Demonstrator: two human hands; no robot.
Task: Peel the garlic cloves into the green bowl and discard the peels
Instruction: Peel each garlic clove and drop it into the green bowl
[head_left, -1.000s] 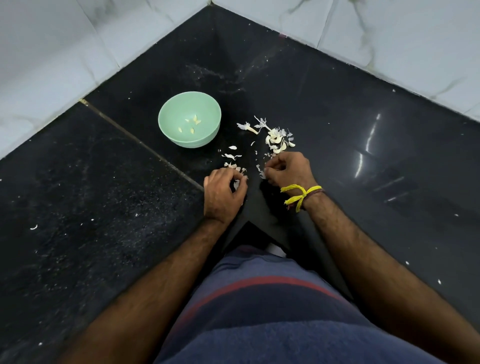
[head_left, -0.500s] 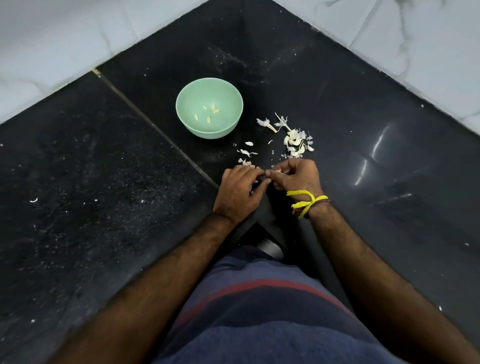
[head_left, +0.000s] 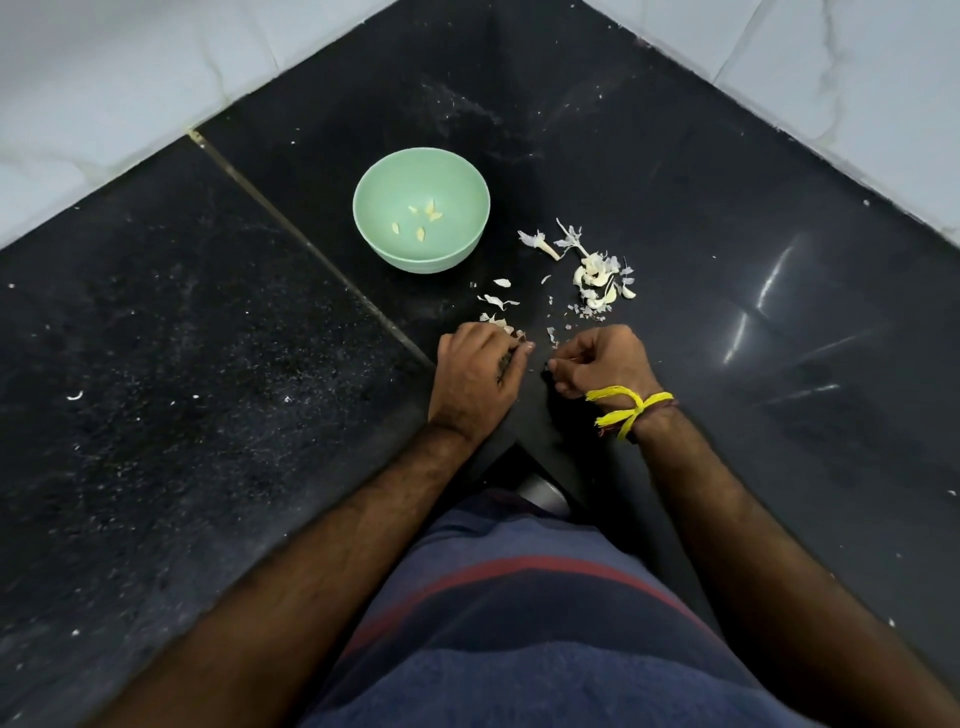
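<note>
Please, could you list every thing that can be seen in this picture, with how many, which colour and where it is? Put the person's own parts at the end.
green bowl: one, pale green, on the black counter behind the hands
peeled garlic cloves: about five small pieces, pale yellow, inside the bowl
garlic peels and cloves: one loose heap, white and cream, right of the bowl
small peel scraps: several, white, between the bowl and the left hand
black counter: one, black and speckled, under everything
wall tiles: white marbled, behind the counter on both sides
wrist thread: one, yellow, on the right wrist
left hand: fingers curled; what they hold is hidden
right hand: fingers curled, contents hidden
</note>
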